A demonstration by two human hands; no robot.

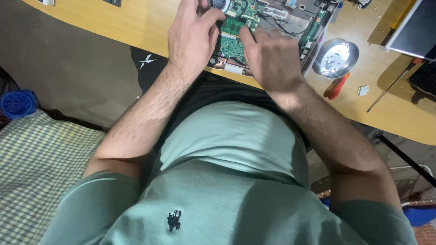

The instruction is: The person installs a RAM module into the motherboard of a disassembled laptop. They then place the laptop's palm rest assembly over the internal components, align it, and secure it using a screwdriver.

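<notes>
Pressing down on a small green module [235,26], both hands work over an opened laptop [290,22] at the near edge of a wooden table [136,22]. The left hand [193,38] lies curled over the module's left end, fingers bent close together, holding nothing loose. The right hand [272,56] is likewise curled, its forefinger touching the module's right end. The module sits flat on the green board [231,45] inside the laptop.

Just right of the laptop stands a shiny metal bowl [336,58] with small dark screws in it. Beside the bowl lies a red-handled tool [336,86], and near that a small pale chip [363,90]. A long screwdriver [393,86] lies further right, its tip towards the person. A dark screen panel [415,29] rests at the table's far right corner.

Below the table, the floor is dull brown. A checked cloth [36,172] lies at the left, with a blue round thing [18,103] beyond it.
</notes>
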